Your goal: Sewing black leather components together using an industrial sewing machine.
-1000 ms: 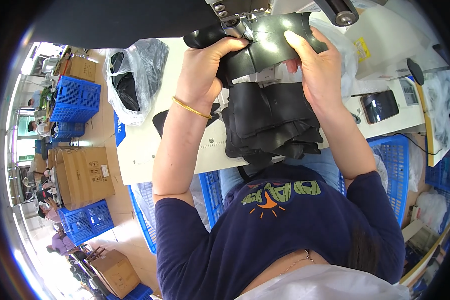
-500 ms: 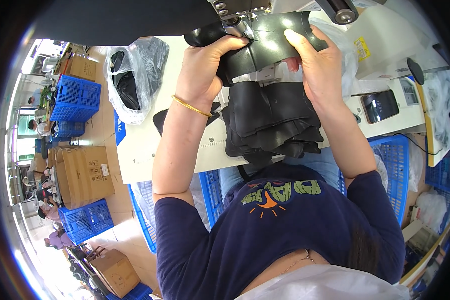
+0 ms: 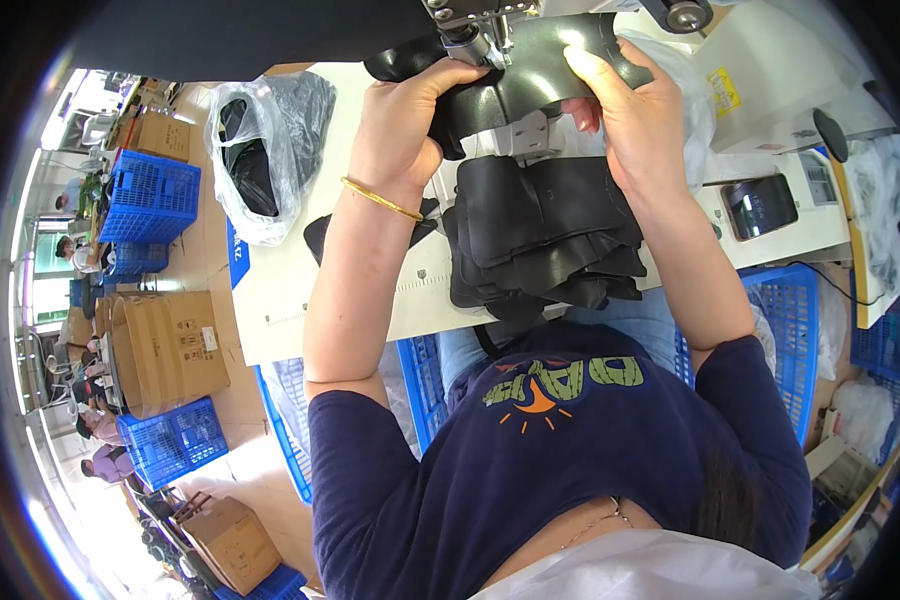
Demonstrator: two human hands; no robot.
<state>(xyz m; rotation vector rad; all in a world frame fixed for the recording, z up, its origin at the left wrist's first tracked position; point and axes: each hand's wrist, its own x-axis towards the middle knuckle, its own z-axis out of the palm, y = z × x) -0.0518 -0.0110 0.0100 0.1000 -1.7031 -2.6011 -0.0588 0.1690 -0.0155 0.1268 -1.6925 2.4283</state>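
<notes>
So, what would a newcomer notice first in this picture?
At top centre, the left hand and right hand hold a shiny black sheet at the machine. Lower, a black pile lies on the white table. A gold bangle circles the left wrist.

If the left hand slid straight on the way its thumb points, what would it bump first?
Probably the machine's metal foot, just past the thumb of the left hand, which grips the black sheet. One view can't show depth well, so it might slip past.
</notes>
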